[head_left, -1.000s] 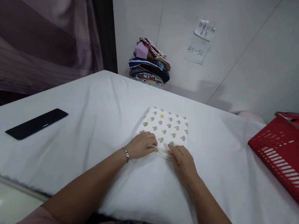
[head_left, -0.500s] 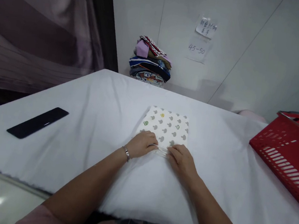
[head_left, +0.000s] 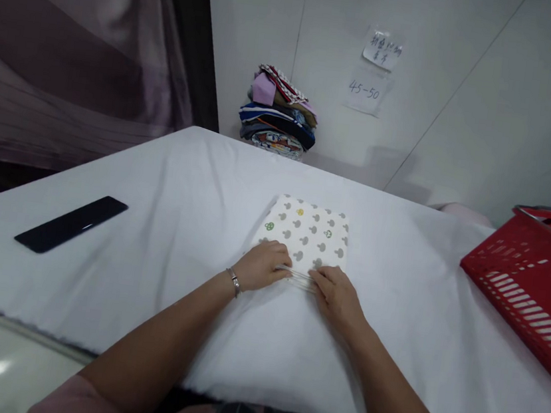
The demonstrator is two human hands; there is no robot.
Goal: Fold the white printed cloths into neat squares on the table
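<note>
A folded white cloth (head_left: 310,232), printed with grey mushroom shapes and a few green and yellow ones, lies flat on the white-covered table (head_left: 411,283). At its near left corner my left hand (head_left: 263,265) is closed on the layered edge, fingers on top and thumb at the side. My right hand (head_left: 337,298) pinches the near right part of the same edge. Between the two hands several stacked layers of the fold show. A metal bracelet (head_left: 233,282) circles my left wrist.
A red plastic basket (head_left: 522,277) with a metal handle stands at the right. To the left lies a flat black panel (head_left: 72,224). Behind the table's far edge rises a stack of folded fabrics (head_left: 279,116), with paper signs (head_left: 371,77) on the wall.
Both hands keep their hold on the near edge of the cloth, with barely any movement of the fingers. The whole view has shifted very slightly.
</note>
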